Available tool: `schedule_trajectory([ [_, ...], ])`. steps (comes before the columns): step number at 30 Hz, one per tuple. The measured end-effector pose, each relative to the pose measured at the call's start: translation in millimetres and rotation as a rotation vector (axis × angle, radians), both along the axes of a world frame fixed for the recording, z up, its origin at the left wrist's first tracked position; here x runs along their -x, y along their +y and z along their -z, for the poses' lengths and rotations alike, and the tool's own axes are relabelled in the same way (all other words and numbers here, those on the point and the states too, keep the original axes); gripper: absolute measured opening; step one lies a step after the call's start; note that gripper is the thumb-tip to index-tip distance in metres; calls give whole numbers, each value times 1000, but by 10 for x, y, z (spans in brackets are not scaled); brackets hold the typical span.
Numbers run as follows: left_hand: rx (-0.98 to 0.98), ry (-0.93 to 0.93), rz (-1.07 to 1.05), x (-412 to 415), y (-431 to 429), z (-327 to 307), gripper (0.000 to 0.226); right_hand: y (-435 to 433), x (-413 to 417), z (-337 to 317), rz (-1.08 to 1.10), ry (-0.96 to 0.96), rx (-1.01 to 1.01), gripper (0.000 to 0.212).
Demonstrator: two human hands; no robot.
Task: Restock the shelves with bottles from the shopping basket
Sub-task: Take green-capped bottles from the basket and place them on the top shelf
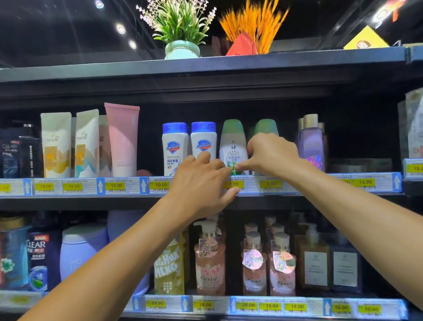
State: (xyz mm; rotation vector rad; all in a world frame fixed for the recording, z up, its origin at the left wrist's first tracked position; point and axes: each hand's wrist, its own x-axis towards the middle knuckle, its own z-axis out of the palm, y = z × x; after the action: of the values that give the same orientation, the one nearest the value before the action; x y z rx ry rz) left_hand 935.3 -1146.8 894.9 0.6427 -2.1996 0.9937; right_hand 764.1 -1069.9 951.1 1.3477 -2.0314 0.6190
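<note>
1. Head view shows both of the person's arms reaching up to the upper shelf [131,193] of a shop unit, at the spot where a white bottle with a green cap [232,145] stands upright just behind the price strip.
2. The left hand [199,184] lies against the shelf edge in front of that bottle, its fingers spread loosely and its thumb below the strip; its grip is open and wraps nothing.
3. The right hand [271,152] has thumb and forefinger pinched together at the lower right of the bottle's label, so its grip looks closed on the bottle's side, though the contact is partly hidden.
4. A second green-capped bottle [266,127] stands just behind the right hand, and two blue-capped white bottles [188,144] stand just to the left.
5. The step in hand appears to be seating and squaring this bottle in its row, label forward.
6. The shopping basket is not in view.
7. The next move likely calls for letting go without tipping the bottle against its neighbours, then lowering both hands to the basket for another one.
</note>
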Motion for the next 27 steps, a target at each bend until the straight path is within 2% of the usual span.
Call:
schedule_trajectory([
  [9,10,0,-1,-1,2,6,63,-27,-13,2,11,4,4,53],
  [17,-38,46,66,-63,26,29,59,23,-26,36,-41,-50,24,45],
  [22,-55,117,157,-210,-4,139,58,180,-115,134,-70,-74,193,41],
  [27,-74,187,221,-444,-3,300,65,308,-336,350,-192,-72,292,23],
])
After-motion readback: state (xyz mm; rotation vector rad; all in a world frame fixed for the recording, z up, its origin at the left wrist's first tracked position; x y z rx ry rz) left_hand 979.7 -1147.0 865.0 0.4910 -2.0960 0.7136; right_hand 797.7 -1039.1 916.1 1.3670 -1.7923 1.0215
